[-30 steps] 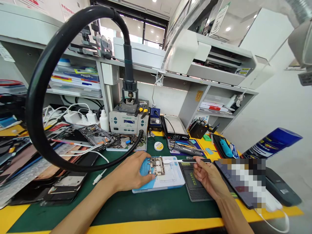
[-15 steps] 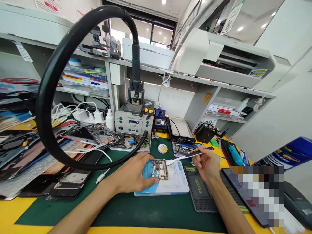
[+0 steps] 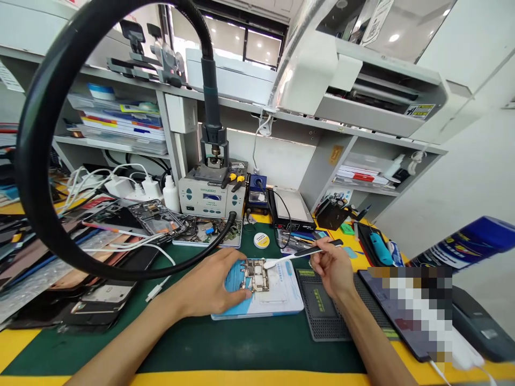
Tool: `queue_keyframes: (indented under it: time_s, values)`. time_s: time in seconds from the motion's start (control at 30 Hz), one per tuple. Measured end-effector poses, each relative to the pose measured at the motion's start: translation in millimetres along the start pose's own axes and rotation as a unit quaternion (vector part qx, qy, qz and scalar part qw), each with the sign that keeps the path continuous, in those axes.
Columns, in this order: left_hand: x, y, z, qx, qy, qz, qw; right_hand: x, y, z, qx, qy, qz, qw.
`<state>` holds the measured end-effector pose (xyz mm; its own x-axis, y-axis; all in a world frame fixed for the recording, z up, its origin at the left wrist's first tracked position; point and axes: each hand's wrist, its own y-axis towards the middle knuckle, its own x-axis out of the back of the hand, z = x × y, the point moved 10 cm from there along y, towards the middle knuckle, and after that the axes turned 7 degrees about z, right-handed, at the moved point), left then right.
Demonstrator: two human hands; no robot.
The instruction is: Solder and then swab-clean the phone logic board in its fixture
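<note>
A phone circuit board lies flat on a blue and white box. My left hand grips the board by its left side, thumb at the near edge and fingers at the far edge. My right hand pinches a slim brush by its black handle. The brush's white head rests at the board's upper right corner; whether the bristles touch the board is hard to tell. Under the box is a dark green mat.
A thick black hose loops in front on the left, down to the rework station. Phone parts pile up at left. A grey tray mat, a dark tablet-like device and a blue spray can stand at right.
The whole scene has shifted left and slightly up as my head turned. Both hands keep their hold, and the brush head stays by the board's upper right corner.
</note>
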<state>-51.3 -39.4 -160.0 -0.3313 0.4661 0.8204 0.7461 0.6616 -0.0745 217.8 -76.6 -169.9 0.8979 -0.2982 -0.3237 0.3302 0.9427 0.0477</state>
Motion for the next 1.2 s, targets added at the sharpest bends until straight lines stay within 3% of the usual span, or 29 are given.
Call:
queue_keyframes:
  time_s: [1.2]
  values:
    - [0.1,-2.5,-3.5,-0.017,-0.001,-0.004,1.0,-4.0,2.2,-4.6,-0.026,0.006,0.025,0.999]
